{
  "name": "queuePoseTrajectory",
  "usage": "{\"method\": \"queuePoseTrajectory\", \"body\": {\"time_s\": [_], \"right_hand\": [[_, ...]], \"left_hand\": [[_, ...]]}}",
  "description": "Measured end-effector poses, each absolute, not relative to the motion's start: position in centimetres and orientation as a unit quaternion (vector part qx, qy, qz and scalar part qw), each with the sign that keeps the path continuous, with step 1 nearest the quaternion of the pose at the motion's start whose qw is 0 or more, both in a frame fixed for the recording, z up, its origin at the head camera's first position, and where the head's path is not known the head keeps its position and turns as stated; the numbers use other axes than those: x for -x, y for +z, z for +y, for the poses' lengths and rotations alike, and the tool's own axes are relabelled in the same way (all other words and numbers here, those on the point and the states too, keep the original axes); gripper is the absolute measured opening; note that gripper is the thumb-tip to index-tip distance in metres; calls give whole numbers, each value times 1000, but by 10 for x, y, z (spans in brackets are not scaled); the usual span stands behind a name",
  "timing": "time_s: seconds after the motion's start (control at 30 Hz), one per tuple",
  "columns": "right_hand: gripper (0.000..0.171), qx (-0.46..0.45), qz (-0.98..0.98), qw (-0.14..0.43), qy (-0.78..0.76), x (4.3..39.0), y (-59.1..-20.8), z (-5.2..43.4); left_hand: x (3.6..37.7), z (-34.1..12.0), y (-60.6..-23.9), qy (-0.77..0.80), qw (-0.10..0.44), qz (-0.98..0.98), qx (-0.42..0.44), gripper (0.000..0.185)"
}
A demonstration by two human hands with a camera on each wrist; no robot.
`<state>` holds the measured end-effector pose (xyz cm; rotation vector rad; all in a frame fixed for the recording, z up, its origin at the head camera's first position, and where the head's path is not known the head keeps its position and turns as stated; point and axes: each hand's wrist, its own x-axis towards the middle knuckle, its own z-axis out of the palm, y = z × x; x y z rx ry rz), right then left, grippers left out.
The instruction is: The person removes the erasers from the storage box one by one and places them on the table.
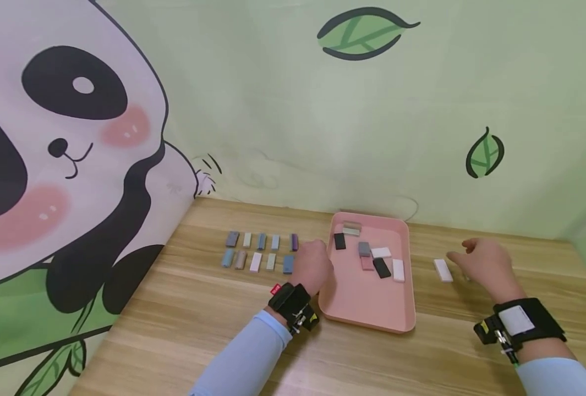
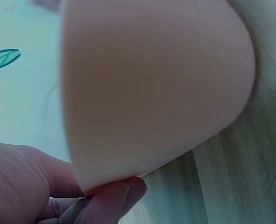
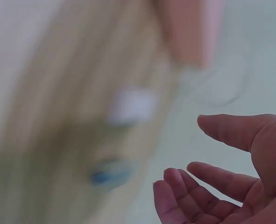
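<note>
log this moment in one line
left hand: grips pink rectangular tray by edge | right hand: empty, near white rectangular block outside tray | tray: holds mixed-colour rectangular blocks

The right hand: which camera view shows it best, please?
The right wrist view: the right hand appears close and sharp, with thumb and fingers visibly apart. The head view shows it smaller, from above, near a white block. The left wrist view does not show it.

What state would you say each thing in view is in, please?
Pink, shallow rectangular tray: right side up.
Small mixed-colour rectangular blocks inside: scattered.
Similar small blocks at left: in two rows.
White rectangular block at right: lying flat.
Left hand: pinching the tray's rim.
Right hand: open, empty.
</note>
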<state>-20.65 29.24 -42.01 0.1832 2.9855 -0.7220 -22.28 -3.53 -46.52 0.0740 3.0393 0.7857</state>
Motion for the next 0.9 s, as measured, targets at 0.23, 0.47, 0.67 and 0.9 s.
{"method": "queuePoseTrajectory", "body": {"time_s": [0.23, 0.47, 0.67, 0.9], "right_hand": [[86, -11, 965, 38, -257, 227, -386, 223], [92, 24, 961, 70, -267, 248, -390, 170], [65, 52, 972, 64, -221, 258, -413, 145], [32, 58, 970, 86, -220, 264, -437, 127]], "left_hand": [[223, -37, -462, 244, 3, 969, -21, 7], [223, -37, -462, 250, 14, 968, -7, 8], [223, -35, -463, 244, 30, 969, -2, 6], [222, -34, -459, 228, 21, 973, -8, 5]]}}
